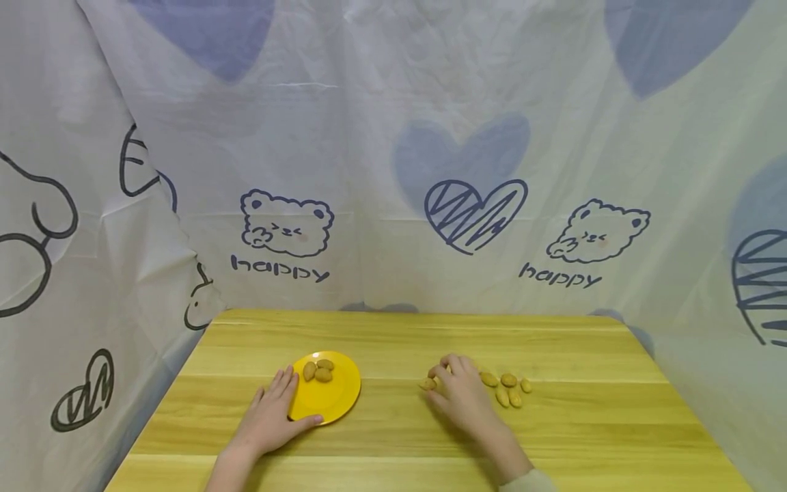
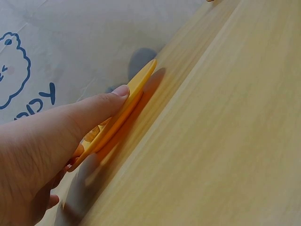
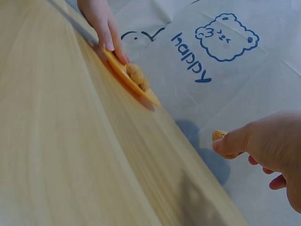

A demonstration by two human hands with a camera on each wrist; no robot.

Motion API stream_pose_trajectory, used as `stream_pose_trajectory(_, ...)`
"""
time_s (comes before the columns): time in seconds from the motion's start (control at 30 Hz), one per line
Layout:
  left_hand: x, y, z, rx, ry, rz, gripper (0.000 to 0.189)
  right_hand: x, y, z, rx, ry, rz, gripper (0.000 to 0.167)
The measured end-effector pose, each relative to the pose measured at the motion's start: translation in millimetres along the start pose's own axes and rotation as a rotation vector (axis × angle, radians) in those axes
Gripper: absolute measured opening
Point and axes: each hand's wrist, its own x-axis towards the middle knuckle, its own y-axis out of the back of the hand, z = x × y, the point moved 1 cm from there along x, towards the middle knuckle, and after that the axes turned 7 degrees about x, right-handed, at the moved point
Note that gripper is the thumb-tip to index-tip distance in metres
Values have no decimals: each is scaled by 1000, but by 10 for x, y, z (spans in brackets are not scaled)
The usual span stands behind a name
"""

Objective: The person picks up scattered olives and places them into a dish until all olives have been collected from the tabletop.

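Note:
A round yellow plate (image 1: 335, 403) lies on the table at left of centre in the head view. Several tan, oval nuts in their shells (image 1: 323, 374) sit toward its far side. My left hand (image 1: 268, 418) rests along the plate's left and near rim, fingers fairly straight; its thumb (image 2: 106, 106) lies across the rim in the left wrist view. Right of the plate, my right hand (image 1: 461, 396) pinches one wrinkled nut (image 3: 219, 135) between thumb and fingers. In the right wrist view, this nut is apart from the plate, whose rim (image 3: 153, 100) shows farther off.
Beside my right hand, several more nuts (image 1: 508, 380) lie loose on the wooden table (image 1: 393, 444). A pale cloth (image 1: 369, 137) printed with hearts and bears hangs behind the table's far edge and along both sides.

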Motion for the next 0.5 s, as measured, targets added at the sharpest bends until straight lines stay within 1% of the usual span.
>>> stream_pose_trajectory(0.17, -4, -7, -4, -5, 0, 7, 109, 82, 4, -110, 16, 1, 6, 26)
stream_pose_trajectory(0.5, -1, -6, -9, 3, -2, 13, 109, 243, -51, -307, 65, 9, -16, 24)
